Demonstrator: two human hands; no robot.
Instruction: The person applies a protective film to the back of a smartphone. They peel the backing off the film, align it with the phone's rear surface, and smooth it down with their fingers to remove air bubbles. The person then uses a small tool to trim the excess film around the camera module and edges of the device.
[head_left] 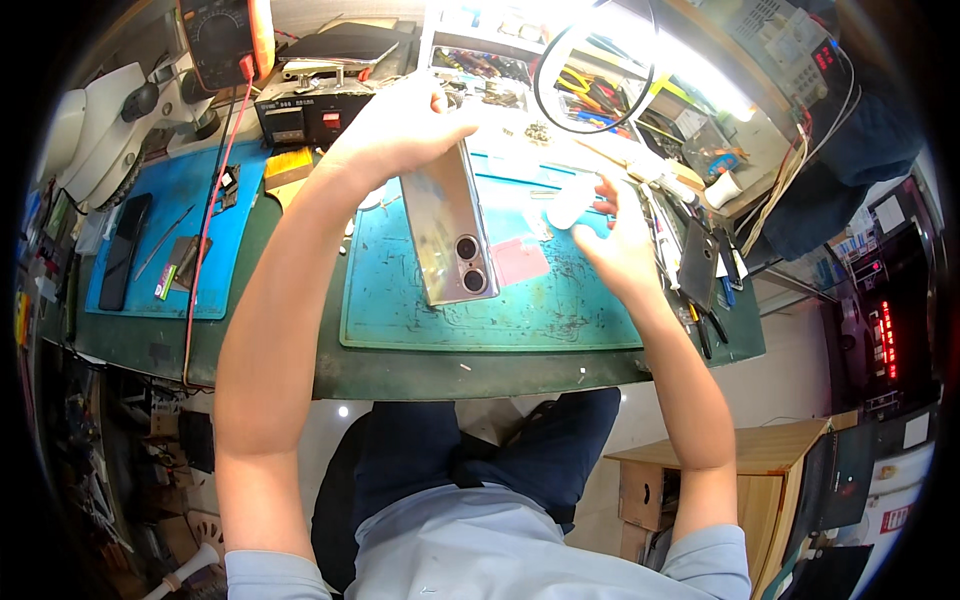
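Note:
My left hand [415, 125] grips a smartphone [450, 235] by its far end. The phone's shiny silver back faces up, with two large round camera lenses at the near end, and it is held tilted above the blue work mat [400, 325]. To the right, the thumb and fingers of my right hand [620, 245] close round a white rounded thing [572, 203], too bright in the glare to tell its kind. A pink square sheet [522, 262] lies on the mat beside the phone's lens end.
At left, a second blue mat [215, 275] bears a dark phone [127, 250] and small parts, near a white microscope [105, 130]. A multimeter [222, 40] hangs above with a red lead. Pliers [708, 330] and other tools line the right. A ring-shaped dark frame [541, 85] stands behind.

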